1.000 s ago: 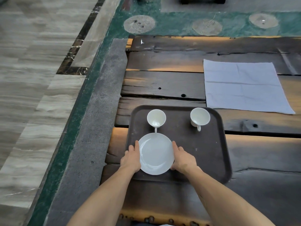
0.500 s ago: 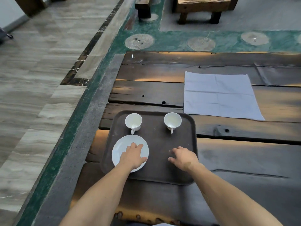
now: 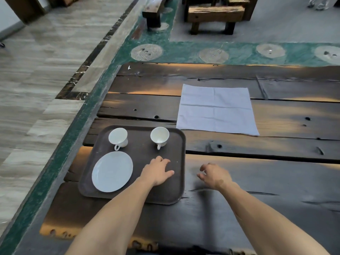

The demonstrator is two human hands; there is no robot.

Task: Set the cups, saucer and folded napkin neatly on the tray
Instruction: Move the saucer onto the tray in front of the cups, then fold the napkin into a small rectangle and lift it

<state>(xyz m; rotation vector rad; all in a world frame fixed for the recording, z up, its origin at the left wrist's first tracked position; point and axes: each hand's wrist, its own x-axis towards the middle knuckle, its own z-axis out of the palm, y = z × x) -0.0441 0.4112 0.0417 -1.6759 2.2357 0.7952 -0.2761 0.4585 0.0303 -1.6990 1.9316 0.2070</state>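
A dark brown tray [image 3: 176, 144] lies on the wooden table. Two white cups stand at its far side, the left cup [image 3: 118, 138] and the right cup [image 3: 159, 137], handles toward me. A white saucer [image 3: 112, 171] rests at the tray's near left. My left hand [image 3: 157, 171] hovers palm down over the tray's near right, empty, fingers apart. My right hand [image 3: 214, 174] is over the bare table just right of the tray, fingers loosely curled, holding nothing. A pale grey napkin [image 3: 217, 109] lies spread flat on the table beyond the tray, to the right.
The dark plank table [image 3: 257, 181] has cracks and knot holes; its left edge runs along a grey and green floor border [image 3: 60, 155]. Wooden benches [image 3: 215, 15] stand on the floor far behind the table.
Both hands let go of the saucer, which stays at the tray's near left. My left hand moved right off it; my right hand moved off the tray onto the table side.
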